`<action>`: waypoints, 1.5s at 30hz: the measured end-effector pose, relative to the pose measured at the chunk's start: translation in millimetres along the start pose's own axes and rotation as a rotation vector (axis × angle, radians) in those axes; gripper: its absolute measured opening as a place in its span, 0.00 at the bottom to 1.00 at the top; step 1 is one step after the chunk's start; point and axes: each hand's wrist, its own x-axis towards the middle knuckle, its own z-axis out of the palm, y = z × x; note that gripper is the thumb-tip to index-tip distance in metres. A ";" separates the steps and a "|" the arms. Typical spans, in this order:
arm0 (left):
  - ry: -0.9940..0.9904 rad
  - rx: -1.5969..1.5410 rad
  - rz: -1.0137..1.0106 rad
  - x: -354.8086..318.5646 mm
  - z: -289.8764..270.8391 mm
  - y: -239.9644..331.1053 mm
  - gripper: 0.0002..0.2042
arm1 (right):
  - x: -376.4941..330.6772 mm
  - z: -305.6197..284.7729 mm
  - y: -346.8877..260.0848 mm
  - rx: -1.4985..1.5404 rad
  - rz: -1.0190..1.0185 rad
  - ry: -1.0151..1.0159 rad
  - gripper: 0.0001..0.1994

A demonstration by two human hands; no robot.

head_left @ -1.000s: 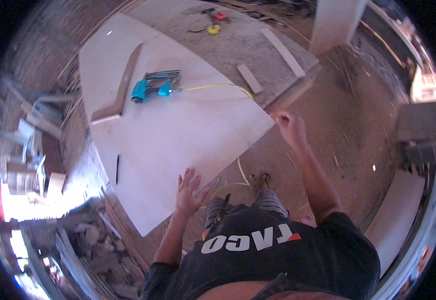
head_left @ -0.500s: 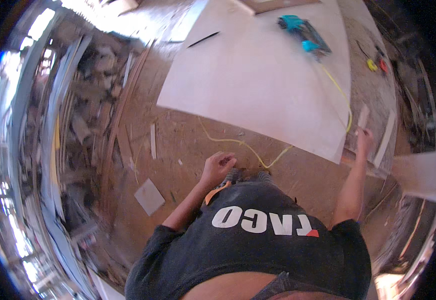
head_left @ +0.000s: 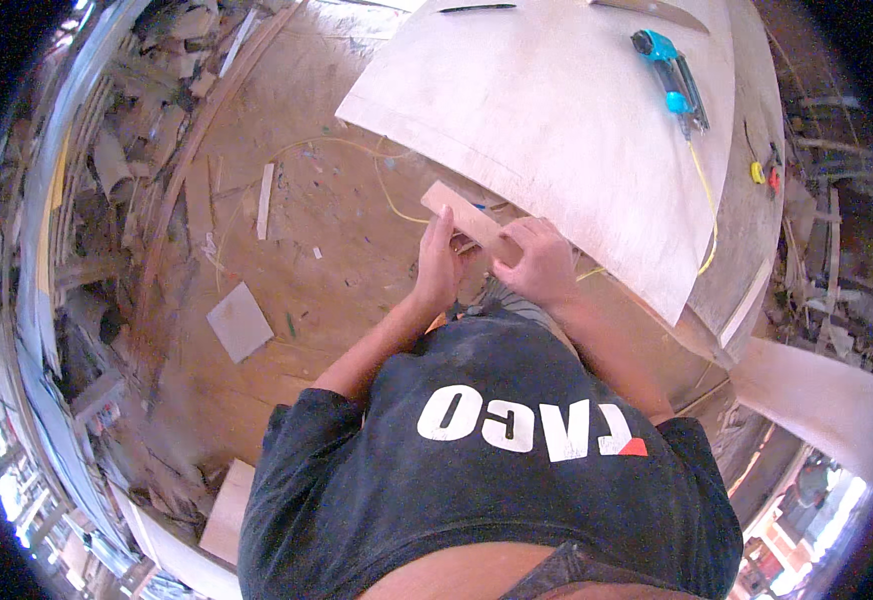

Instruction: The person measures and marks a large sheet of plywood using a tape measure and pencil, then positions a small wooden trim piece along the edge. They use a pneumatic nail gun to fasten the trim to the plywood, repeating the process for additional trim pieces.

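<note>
In front of my body I hold a small flat strip of wood (head_left: pixel 460 212) with both hands, just off the near edge of a large pale plywood sheet (head_left: pixel 517 120). My left hand (head_left: pixel 439 268) is closed on its left part, the thumb lying along the upper face. At the other end, my right hand (head_left: pixel 542 262) pinches the strip between thumb and fingers. On the sheet's far right lies a teal nail gun (head_left: pixel 672 78), joined to a thin yellow air hose (head_left: pixel 709 215). The hose runs over the sheet's right edge and shows again on the floor.
A dark thin stick (head_left: pixel 478 8) and a curved brown board (head_left: pixel 652 14) lie on the sheet's far part. Yellow and red-handled tools (head_left: pixel 759 173) rest to the right. Wood scraps (head_left: pixel 107 165) pile up at left. A square offcut (head_left: pixel 240 322) lies on the brown floor (head_left: pixel 337 210).
My right hand has brought the wood strip from the sheet's right side to my front. My left hand has moved forward and taken hold of it too. The view has shifted.
</note>
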 end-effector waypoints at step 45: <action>0.088 -0.675 0.174 89.8 44.6 -2.1 0.25 | 38.4 -20.2 36.7 -0.146 -0.071 0.027 0.17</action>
